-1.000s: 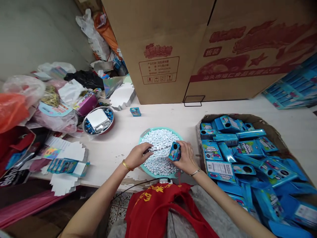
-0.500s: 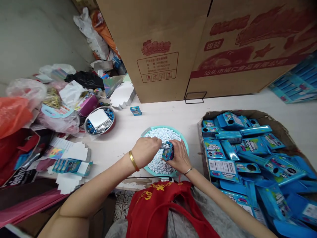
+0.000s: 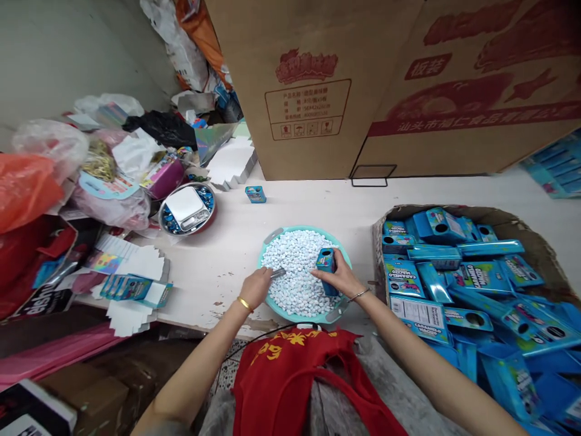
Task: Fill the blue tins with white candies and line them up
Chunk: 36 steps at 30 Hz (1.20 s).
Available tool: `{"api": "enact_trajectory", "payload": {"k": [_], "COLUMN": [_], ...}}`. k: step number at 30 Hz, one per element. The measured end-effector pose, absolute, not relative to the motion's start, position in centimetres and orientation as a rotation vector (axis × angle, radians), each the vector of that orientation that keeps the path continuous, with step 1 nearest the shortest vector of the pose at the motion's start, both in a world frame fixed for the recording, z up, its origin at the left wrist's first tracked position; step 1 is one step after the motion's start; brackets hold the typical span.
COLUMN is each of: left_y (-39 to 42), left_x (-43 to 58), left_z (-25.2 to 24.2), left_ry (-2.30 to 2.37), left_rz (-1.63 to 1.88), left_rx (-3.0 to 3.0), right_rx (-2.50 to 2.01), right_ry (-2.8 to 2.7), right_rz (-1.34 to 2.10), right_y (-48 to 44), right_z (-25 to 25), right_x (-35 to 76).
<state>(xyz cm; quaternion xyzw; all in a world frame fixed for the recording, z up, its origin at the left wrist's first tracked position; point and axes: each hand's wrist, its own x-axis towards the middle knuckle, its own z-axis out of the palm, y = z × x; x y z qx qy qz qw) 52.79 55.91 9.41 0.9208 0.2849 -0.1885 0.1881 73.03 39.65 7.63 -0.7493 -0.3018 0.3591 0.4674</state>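
Plastic bags (image 3: 49,142) heap up at the left end of a pale counter (image 3: 218,266), a purple box (image 3: 163,177) among the clutter. Nearer the counter's front-left corner, a row of small blue packets (image 3: 124,287) lies beside white scalloped-edge cards (image 3: 145,263). Inward from that end, a white scale (image 3: 186,204) sits atop a round bowl (image 3: 213,219) of shiny blue pieces.

Over the near edge, a worker's left hand (image 3: 256,289), a gold bangle at its wrist, has its grip closed tightly around a metal tool (image 3: 278,273) whose tip reaches over white pellets (image 3: 295,254). Farther back on the counter stands a lone blue carton (image 3: 256,194), well apart from both hands.

The pellets fill a mint-green basin (image 3: 290,316) near the middle of the counter's front edge. Above the basin's right side, the right hand (image 3: 345,277) holds a small blue box (image 3: 325,260), its grip wrapped around the sides, thumb to the left; a dark round hole shows near the box's top. Whether the box touches the pellets cannot be told.

Behind, large brown cartons (image 3: 308,36) with red print line the far side, a black wire frame (image 3: 373,175) at their foot. Toward the front-right corner, a cardboard tray (image 3: 547,242) brims with blue boxes (image 3: 481,272).
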Motion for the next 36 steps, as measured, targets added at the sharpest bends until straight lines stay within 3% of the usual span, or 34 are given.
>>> {"api": "enact_trajectory", "payload": {"k": [5, 10, 20, 29, 36], "left_y": [53.4, 54.6, 56.8, 55.2, 52.1], "left_x": [56.0, 55.0, 54.6, 59.5, 61.5], "left_z": [5.2, 5.7, 16.0, 24.4, 27.7], "left_ry": [0.771, 0.719, 0.415, 0.344, 0.331], "left_rz": [-0.364, -0.248, -0.077, -0.687, -0.777], "left_rx": [2.511, 2.443, 2.441, 2.9, 3.039], "right_rx": [-1.866, -1.846, -2.026, -1.977, -1.969], "right_ry": [-0.849, -0.878, -1.146, -1.304, -1.296], "right_rz": [0.969, 0.803, 0.241, 0.063, 0.043], "right_y": [40.7, 39.2, 37.6, 39.8, 39.7], "right_z": [7.8, 7.9, 8.2, 8.2, 8.2], "right_x": [71.5, 71.0, 71.0, 69.2, 68.8]}}
